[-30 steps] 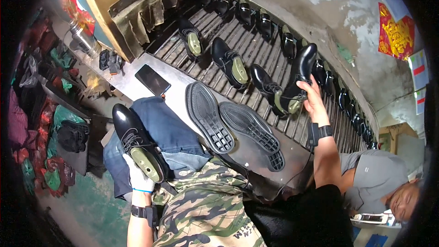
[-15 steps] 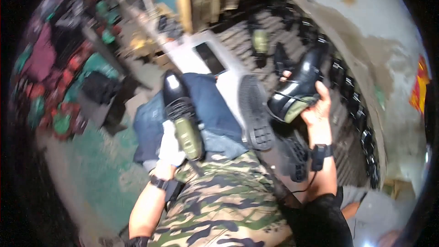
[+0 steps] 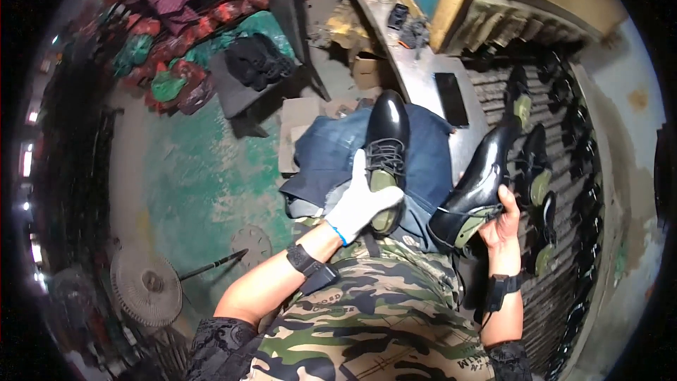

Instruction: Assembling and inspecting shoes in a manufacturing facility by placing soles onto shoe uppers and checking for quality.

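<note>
Black dress shoe [image 3: 486, 169] grasped in our right hand [image 3: 502, 222], we are drawing it from the rack [image 3: 541, 307] toward the lace-up [image 3: 388, 148] on our lap [image 3: 328, 148], bringing both close; our left hand [image 3: 356, 208] is touching the latter, grip unclear.

The head view looks down from nearby at left hand [image 3: 358, 208] and right hand [image 3: 502, 227].

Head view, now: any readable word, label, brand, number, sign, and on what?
Camouflage fabric garment: lettering at two spots, not copied here.
Glossy black leather shoe in the white-gloved left hand: none legible.
Second glossy black leather shoe in the bare right hand: none legible.
Black rectangular phone: dark screen, none visible.
Grey round fan: any mark too small to read.
</note>
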A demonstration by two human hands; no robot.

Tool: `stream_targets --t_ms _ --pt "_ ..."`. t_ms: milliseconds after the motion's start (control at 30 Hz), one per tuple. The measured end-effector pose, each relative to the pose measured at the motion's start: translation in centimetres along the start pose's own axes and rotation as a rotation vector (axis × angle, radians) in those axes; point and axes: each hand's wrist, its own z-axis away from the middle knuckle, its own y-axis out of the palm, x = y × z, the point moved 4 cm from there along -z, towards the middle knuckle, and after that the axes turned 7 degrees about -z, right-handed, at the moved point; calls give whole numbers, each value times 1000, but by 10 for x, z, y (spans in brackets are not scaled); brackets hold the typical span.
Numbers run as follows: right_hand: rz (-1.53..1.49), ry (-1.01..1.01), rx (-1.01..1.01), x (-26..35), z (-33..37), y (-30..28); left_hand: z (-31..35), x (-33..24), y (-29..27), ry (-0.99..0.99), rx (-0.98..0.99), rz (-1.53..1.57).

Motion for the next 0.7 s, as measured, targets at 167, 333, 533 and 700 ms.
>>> stream_targets --t_ms 167,333,533,700 --pt "84 -2 -9 -17 -1 26 -20 18 -9 99 -86 -393" --pt "-27 62 257 -33 -3 80 -1 8 -16 -99 228 429" --pt "-82 248 304 -67 -16 82 23 -30 -32 106 510 881" --pt "72 134 374 -70 -22 98 27 -30 -53 161 447 1058"
